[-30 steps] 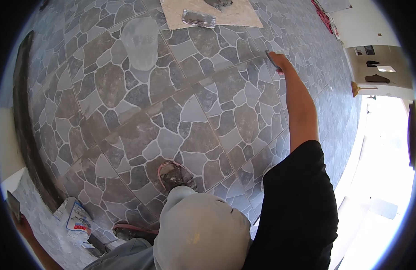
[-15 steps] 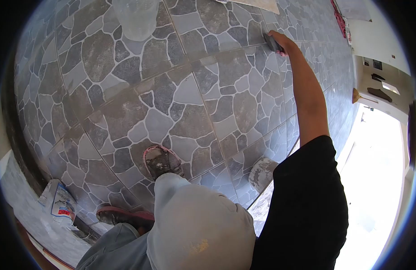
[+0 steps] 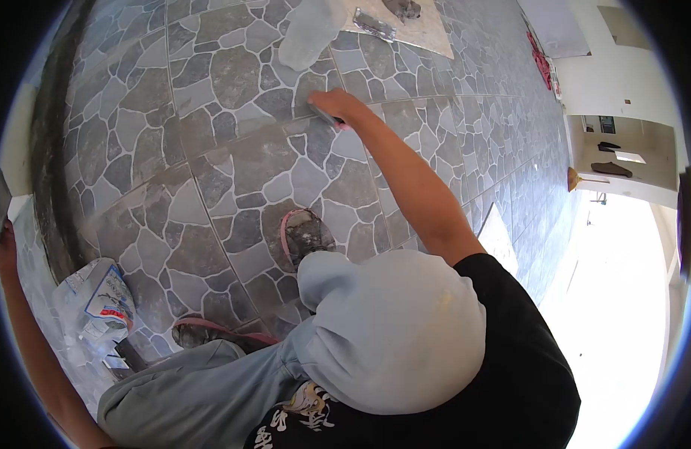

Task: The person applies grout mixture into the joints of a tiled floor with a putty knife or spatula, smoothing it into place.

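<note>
My right hand [image 3: 332, 107] is closed around a dark, thin, flat piece [image 3: 324, 114], mostly hidden under the fingers. It rests low at the stone-patterned tile floor [image 3: 240, 157], near a grout joint between tiles. Just beyond that hand lies a translucent whitish plastic bag or container [image 3: 308, 41]. Far out at the left edge, my left hand [image 3: 6, 247] grips a grey flat plate-like tool [image 3: 0, 200], partly cut off by the view. Its exact kind cannot be made out.
A printed white sack [image 3: 98, 299] stands at the lower left by a dark wall strip [image 3: 57, 150]. At the top, a pale board [image 3: 427, 34] carries a metal trowel-like piece [image 3: 374, 25] and a dark lump [image 3: 402, 8]. A broom [image 3: 573, 179] is near the bright doorway.
My right hand has swept left and nearer across the tiles, keeping hold of the dark piece. My left hand has come into view at the left edge. The camera has shifted too.
</note>
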Tool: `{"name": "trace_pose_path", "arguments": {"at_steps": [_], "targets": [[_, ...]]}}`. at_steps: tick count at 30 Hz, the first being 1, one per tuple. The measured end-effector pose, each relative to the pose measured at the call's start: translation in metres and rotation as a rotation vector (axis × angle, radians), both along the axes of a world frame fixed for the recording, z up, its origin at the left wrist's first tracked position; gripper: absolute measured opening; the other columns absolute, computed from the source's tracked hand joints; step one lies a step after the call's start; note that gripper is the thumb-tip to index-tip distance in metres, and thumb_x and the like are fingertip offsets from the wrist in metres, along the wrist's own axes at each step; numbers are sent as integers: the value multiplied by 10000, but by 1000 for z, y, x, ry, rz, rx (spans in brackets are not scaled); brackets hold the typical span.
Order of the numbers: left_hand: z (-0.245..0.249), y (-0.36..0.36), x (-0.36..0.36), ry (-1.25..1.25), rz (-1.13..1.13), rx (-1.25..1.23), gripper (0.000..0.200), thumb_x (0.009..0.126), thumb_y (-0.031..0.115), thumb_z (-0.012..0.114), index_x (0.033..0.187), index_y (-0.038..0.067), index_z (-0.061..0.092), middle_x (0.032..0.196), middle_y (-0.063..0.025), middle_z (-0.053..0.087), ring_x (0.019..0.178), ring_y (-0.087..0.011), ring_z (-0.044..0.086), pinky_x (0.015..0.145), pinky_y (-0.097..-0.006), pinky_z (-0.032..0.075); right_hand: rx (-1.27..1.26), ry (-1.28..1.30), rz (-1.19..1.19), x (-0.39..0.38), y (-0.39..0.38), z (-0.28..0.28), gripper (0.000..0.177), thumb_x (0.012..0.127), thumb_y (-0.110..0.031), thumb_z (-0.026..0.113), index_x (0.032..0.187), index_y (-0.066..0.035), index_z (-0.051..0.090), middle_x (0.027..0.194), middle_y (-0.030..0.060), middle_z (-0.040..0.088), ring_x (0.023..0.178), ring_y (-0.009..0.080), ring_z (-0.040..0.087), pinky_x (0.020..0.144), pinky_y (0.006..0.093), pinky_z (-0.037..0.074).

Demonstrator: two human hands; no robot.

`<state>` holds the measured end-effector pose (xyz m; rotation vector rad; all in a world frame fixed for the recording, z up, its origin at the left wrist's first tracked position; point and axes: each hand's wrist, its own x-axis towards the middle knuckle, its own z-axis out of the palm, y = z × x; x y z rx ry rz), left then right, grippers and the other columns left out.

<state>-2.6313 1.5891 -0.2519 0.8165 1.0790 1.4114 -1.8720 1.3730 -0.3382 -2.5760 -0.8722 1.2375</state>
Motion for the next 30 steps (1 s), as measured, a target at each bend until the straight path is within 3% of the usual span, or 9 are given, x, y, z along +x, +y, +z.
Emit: {"name": "trace_pose_path", "arguments": {"at_steps": [5, 7, 9, 13, 18, 19, 26, 28, 30], "targets": [[23, -32, -3, -57, 87, 21, 334, 899, 258, 560, 1157, 57, 624, 1052, -58, 681, 825, -168, 651, 550, -251, 485, -90, 159, 336, -83, -1, 16, 587, 829, -516, 552, 1006, 41, 604, 815, 131, 596, 560, 225, 561, 452, 361, 451], [33, -56, -26, -12, 152, 24, 320, 897, 252, 560, 1140, 56, 628, 1030, -56, 686, 799, -172, 653, 548, -253, 487, 157, 460, 279, -87, -22, 26, 591, 867, -466, 563, 1201, 21, 583, 975, 129, 593, 611, 214, 579, 480, 338, 485], [33, -75, -63, 28, 182, 26, 323, 889, 246, 569, 1138, 49, 627, 1030, -61, 686, 802, -176, 653, 554, -258, 492, 265, 731, 142, -60, -41, 23, 603, 898, -399, 570, 1375, -36, 507, 1132, 127, 568, 770, 181, 602, 648, 322, 533], [31, -122, -137, 107, 261, 39, 331, 873, 233, 586, 1134, 33, 627, 1030, -70, 686, 809, -186, 655, 567, -268, 504, 534, 371, 260, 41, -59, 15, 648, 849, -279, 685, 1417, -52, 471, 1159, 121, 598, 1046, 218, 563, 974, 328, 426], [36, -148, -161, 147, 309, 57, 343, 853, 217, 608, 1129, 13, 626, 1030, -82, 686, 817, -198, 656, 583, -280, 518, 539, -165, 699, 145, -56, -15, 752, 713, -120, 756, 1417, -163, 493, 1321, 199, 531, 1248, 299, 488, 1035, 372, 393], [40, -147, -153, 153, 306, 63, 346, 849, 214, 612, 1127, 9, 626, 1030, -85, 686, 818, -200, 657, 586, -282, 520, 543, -105, 750, 150, -52, -18, 785, 672, -96, 762, 1402, -239, 512, 1378, 212, 474, 1269, 349, 458, 1046, 400, 394], [67, -104, -103, 231, 259, 139, 365, 821, 191, 642, 1120, -18, 624, 1030, -101, 685, 830, -216, 659, 607, -299, 540, 509, -438, 1138, 178, -22, -53, 831, 642, -59, 772, 1382, -341, 522, 1374, 192, 465, 1199, 413, 487, 1045, 425, 412], [70, -91, -86, 656, 195, 390, 368, 823, 180, 638, 1127, -26, 620, 1036, -103, 683, 833, -218, 660, 616, -304, 548, -7, -729, 1226, 177, -4, -9, 830, 638, -32, 763, 1372, -345, 535, 1417, 194, 433, 1184, 412, 496, 1033, 427, 423], [76, -79, -63, 1082, 128, 647, 371, 824, 170, 633, 1134, -34, 615, 1043, -104, 681, 836, -220, 660, 625, -309, 556, -167, -805, 1293, 160, 11, 23, 704, 702, -134, 728, 1366, -289, 552, 1316, 201, 547, 1149, 415, 516, 1024, 424, 428]]}}
